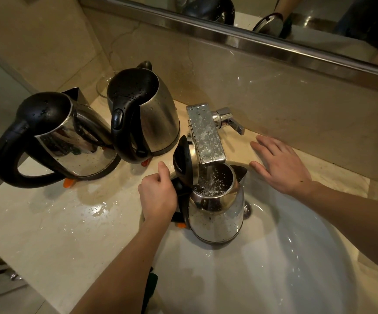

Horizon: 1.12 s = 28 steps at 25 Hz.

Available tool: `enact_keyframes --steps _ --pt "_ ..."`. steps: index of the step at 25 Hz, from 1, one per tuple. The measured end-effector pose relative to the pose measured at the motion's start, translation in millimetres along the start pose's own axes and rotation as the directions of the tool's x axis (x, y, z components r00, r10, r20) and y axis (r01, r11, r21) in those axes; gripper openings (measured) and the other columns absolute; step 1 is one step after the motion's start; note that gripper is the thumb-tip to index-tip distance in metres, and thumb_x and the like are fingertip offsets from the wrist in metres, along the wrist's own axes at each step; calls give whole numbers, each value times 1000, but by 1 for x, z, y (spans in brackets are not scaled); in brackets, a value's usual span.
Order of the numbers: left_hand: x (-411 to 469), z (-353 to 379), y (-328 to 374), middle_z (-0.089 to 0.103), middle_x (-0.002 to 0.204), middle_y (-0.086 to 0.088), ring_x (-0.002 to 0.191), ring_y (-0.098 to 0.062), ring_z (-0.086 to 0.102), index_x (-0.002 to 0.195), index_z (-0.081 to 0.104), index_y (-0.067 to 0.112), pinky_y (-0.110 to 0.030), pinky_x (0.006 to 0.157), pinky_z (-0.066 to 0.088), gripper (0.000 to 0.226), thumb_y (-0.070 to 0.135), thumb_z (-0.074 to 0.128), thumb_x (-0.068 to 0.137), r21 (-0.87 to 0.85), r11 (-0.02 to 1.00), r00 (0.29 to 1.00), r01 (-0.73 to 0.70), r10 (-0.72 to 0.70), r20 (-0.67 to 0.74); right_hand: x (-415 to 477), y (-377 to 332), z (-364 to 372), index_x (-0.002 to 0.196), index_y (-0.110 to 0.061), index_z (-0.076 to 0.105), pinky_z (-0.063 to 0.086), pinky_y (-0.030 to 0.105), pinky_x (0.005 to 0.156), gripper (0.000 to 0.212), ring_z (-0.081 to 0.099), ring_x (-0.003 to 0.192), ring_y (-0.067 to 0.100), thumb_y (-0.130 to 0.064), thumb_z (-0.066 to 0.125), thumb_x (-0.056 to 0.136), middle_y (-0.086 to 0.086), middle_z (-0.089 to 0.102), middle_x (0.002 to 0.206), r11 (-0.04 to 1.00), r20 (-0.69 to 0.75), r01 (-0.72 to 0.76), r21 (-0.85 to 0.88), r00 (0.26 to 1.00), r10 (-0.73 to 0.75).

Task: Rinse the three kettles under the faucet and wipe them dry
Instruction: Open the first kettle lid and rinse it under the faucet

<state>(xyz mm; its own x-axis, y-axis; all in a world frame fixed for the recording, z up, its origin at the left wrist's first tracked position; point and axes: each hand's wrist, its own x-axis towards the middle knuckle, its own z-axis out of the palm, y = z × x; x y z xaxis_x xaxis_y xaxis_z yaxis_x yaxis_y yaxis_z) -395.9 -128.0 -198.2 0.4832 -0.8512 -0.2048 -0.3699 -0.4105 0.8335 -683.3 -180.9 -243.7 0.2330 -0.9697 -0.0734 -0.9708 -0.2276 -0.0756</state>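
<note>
My left hand (158, 196) grips the black handle of a steel kettle (217, 211), which is held upright over the white sink (274, 257). Its lid (184, 162) stands open and water runs from the square chrome faucet (206, 134) into it. My right hand (278, 164) rests flat, fingers spread, on the counter edge to the right of the faucet. Two more steel kettles with black lids stand on the counter at the left: one at the far left (70, 137), one beside the faucet (151, 112). Both carry water drops.
The beige counter (59, 223) is wet in front of the kettles. The faucet lever (231, 121) sticks out to the right by the back wall. A mirror (274, 17) runs along the top. A dark cloth (150, 288) hangs at the counter's front edge.
</note>
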Motion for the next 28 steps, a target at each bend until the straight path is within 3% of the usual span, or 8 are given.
enact_keyframes --steps 28 --pt "-3 -2 3 36 52 -5 50 -17 37 53 35 12 -32 54 35 58 42 34 103 16 1000 999 -6 5 45 0 0 -2 150 -23 32 25 44 116 71 27 143 24 -62 12 94 0 30 158 999 27 -7 39 1000 6"
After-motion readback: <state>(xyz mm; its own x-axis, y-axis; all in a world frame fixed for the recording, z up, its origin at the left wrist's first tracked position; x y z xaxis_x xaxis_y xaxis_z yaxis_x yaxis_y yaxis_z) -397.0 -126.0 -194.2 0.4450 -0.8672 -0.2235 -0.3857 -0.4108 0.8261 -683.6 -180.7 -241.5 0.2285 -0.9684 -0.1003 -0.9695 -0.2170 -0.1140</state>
